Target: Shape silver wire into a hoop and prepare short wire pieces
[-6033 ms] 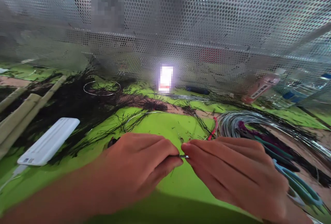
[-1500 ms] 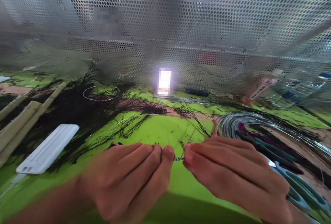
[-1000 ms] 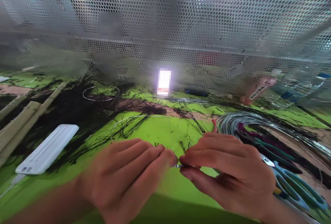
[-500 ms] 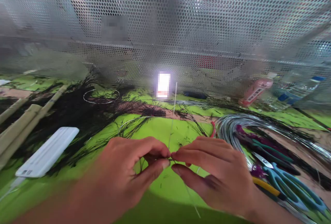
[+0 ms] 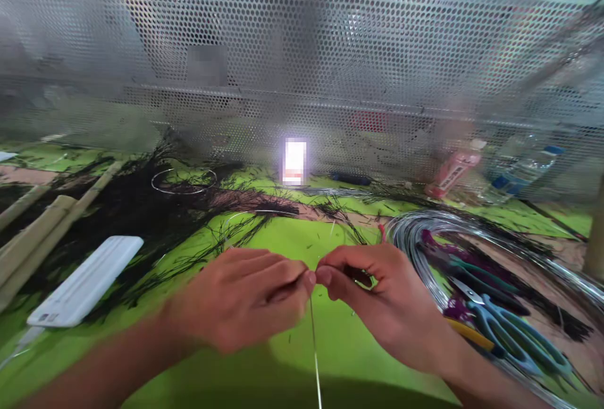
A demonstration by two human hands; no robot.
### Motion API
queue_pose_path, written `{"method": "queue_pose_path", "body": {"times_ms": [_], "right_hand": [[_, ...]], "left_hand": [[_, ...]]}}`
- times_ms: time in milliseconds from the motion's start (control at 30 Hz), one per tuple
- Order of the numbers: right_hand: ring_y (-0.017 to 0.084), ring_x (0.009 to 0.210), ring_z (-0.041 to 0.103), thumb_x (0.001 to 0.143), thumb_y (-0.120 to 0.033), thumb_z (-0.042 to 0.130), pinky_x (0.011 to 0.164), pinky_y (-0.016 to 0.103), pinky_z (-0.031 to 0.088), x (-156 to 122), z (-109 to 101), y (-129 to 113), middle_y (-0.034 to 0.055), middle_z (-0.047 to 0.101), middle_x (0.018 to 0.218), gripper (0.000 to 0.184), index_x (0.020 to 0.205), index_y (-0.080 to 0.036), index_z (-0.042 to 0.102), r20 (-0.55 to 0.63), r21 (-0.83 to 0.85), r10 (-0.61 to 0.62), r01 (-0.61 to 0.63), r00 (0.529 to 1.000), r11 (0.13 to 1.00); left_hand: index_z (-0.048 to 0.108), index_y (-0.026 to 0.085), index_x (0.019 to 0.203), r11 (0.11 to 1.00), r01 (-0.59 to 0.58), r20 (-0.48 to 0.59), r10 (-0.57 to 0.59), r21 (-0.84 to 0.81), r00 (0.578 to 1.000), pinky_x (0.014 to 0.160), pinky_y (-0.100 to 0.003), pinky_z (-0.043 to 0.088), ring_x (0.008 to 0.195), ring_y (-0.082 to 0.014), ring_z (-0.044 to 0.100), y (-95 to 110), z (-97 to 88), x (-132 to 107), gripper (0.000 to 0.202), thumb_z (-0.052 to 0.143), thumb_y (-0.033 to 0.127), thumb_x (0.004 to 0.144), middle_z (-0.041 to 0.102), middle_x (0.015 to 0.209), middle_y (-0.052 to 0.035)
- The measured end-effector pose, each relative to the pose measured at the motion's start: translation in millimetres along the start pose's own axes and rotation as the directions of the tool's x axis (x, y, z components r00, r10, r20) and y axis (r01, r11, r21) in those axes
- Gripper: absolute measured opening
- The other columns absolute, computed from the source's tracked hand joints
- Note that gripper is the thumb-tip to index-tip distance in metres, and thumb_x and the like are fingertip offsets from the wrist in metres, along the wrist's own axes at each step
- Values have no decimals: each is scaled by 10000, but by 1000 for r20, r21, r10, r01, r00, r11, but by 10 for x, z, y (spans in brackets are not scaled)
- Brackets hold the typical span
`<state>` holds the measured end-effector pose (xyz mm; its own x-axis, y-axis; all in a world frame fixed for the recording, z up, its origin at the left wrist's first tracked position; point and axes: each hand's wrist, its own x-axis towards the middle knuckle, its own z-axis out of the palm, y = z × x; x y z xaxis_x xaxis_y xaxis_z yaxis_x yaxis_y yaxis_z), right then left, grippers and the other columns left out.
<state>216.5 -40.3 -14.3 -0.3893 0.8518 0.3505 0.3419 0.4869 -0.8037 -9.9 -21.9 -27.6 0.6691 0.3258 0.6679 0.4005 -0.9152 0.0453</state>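
My left hand (image 5: 255, 296) is closed, its thumb and index finger pinched together near the middle of the view. My right hand (image 5: 377, 302) is closed in a pinch too, its fingertips touching those of the left. A thin pale wire (image 5: 314, 346) runs from the meeting fingertips down toward the bottom edge. The part of it between the fingers is hidden. Under both hands lies a bright green work surface (image 5: 278, 239).
On the right lie a coil of silvery wire (image 5: 406, 233), blue-handled scissors (image 5: 514, 333) and yellow-handled pliers (image 5: 472, 336). To the left are a white power bank (image 5: 87, 280), bamboo-like sticks (image 5: 51, 226) and black strands (image 5: 141, 220). Bottles (image 5: 455, 170) stand before a perforated metal panel (image 5: 302, 38).
The wire stood upward from the fingers and now trails down toward me. My right hand's thumb and fingers have closed together, and my left hand has rolled over. The view has tilted up slightly.
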Motion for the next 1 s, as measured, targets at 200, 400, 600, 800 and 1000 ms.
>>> {"method": "queue_pose_path", "body": {"times_ms": [200, 400, 600, 800, 1000], "right_hand": [[71, 533, 508, 998, -349, 671, 490, 196, 351, -21, 0, 0, -46, 616, 607, 278, 789, -174, 728, -35, 4, -96, 96, 995, 995], [67, 512, 443, 997, -371, 682, 460, 197, 307, -26, -3, -18, -56, 567, 583, 307, 764, -174, 710, -36, 4, -79, 79, 996, 997], [51, 518, 398, 989, -308, 681, 460, 184, 273, -50, 11, -34, -69, 499, 579, 280, 749, -164, 683, -34, -1, -71, 71, 997, 997], [59, 530, 404, 997, -289, 651, 465, 192, 288, -71, 19, -46, -64, 509, 599, 262, 766, -173, 695, -42, 1, -26, 26, 999, 1000], [36, 536, 475, 982, -185, 642, 492, 168, 331, -87, 32, -58, -73, 591, 631, 174, 822, -180, 708, -81, -56, -102, 98, 992, 994]], "left_hand": [[652, 272, 1072, 957, 245, 80, -235, -152, 969, 704, -229, 531, 706, -102, 731, 31, -136, 10, 63, 655, 233, 1024, 790, 865, 77], [677, 281, 1091, 945, 263, 125, -242, -192, 962, 666, -244, 504, 725, -117, 737, 56, -162, 45, 99, 604, 234, 1043, 795, 887, 65], [672, 249, 1125, 965, 123, 82, -106, -230, 991, 736, -218, 529, 815, -104, 755, 19, -166, 36, 184, 557, 132, 1043, 808, 1006, 21], [649, 259, 1080, 975, 131, 66, -121, -179, 990, 580, -243, 469, 584, -103, 635, 15, -136, 50, 102, 584, 204, 1023, 734, 760, 45], [599, 276, 1087, 959, 211, 130, -189, -188, 973, 830, -252, 519, 848, -111, 730, 93, -201, 17, 165, 524, 145, 1019, 788, 1022, 43]]}}
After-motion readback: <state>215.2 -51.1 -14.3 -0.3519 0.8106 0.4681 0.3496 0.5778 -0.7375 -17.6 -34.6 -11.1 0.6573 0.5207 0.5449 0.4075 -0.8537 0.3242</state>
